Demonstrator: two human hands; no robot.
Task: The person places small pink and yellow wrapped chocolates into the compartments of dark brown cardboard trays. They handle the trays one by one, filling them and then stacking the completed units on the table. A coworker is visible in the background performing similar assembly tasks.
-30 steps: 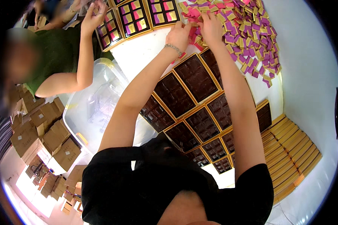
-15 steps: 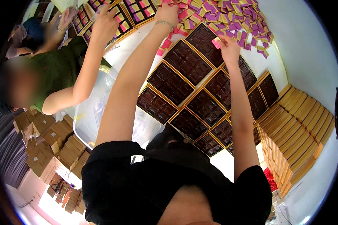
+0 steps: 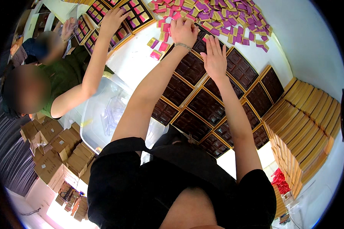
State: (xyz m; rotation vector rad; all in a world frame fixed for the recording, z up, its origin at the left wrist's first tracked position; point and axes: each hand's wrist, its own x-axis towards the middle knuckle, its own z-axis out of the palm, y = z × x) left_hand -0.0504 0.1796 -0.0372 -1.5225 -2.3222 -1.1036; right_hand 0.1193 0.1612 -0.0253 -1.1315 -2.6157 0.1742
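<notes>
My left hand [image 3: 184, 32] is over the far corner of a dark compartmented tray, beside the heap of wrapped pieces. Its fingers curl downward, and whatever they hold is hidden. Beside it, my right hand [image 3: 215, 57] reaches over the same tray [image 3: 201, 45] with fingers stretched out. A small gold-and-pink wrapped piece [image 3: 205, 37] shows by its index fingertip, in or on that tray. More dark trays with gold rims, such as one in the middle [image 3: 206, 107], lie in rows below my forearms, their compartments bare.
A heap of purple, gold and pink pieces [image 3: 218, 19] spreads across the far table. At left, a co-worker's hand [image 3: 112, 21] is over filled trays [image 3: 137, 15]. A clear plastic bin [image 3: 88, 133] stands left of me, stacked gold-edged boxes [image 3: 302, 122] right, cartons [image 3: 49, 164] lower left.
My right hand has moved left; its pinch on a pink-and-gold piece has opened. My left hand has come rightward and nearer, from the heap to the tray. The co-worker's hand has shifted right.
</notes>
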